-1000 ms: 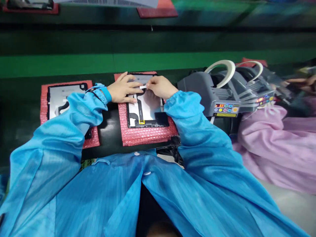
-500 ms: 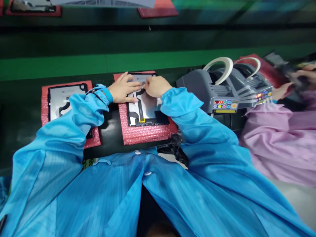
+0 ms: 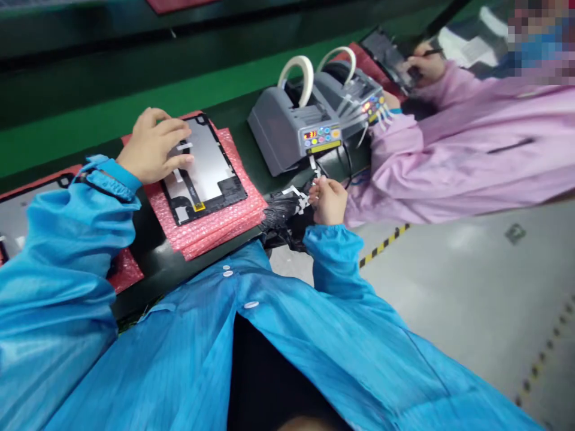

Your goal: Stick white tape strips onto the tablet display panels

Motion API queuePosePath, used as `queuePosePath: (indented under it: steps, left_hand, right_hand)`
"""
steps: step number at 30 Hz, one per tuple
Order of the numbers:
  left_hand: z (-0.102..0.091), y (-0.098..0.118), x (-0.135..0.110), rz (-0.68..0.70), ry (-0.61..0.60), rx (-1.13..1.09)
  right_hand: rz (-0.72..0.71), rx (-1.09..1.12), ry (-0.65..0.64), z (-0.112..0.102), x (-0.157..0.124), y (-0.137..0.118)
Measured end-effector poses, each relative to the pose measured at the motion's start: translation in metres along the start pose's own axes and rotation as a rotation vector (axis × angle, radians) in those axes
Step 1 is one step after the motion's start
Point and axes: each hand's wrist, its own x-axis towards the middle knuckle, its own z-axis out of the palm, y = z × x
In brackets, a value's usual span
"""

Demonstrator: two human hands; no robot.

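My left hand (image 3: 153, 146) rests at the upper left of a tablet screen panel (image 3: 211, 161), its fingers spread over the silver back. A dark flex cable (image 3: 191, 185) with a yellow end runs down the panel near my fingertips. Below the front of a grey tape dispenser (image 3: 291, 126), my right hand (image 3: 330, 200) is closed in a pinch on a strip of white tape (image 3: 314, 167). Loose bits of white tape cling to a black plastic bag (image 3: 285, 218) beside those fingers.
Pink bubble-wrap sheets (image 3: 220, 224) lie stacked under the panel. Another panel (image 3: 18, 209) on pink wrap is at the left. A second tape dispenser (image 3: 350, 90) stands beside the first. A co-worker in a pink sleeve (image 3: 449, 149) handles a dark panel (image 3: 384, 57) at the right.
My right hand has left the panel and moved right and down to the tape at the dispenser. My left hand stays on the panel. The view has swung to the right.
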Motion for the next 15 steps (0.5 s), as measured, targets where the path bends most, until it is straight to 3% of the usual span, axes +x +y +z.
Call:
queuePosePath:
  steps: [6, 15]
  left_hand:
    - [0.006, 0.034, 0.013, 0.035, 0.027, -0.038]
    - [0.006, 0.04, 0.005, -0.065, 0.004, -0.081]
  right_hand:
    - [0.022, 0.137, -0.048, 0.02, 0.026, -0.01]
    - [-0.205, 0.169, 0.084, 0.013, 0.026, 0.012]
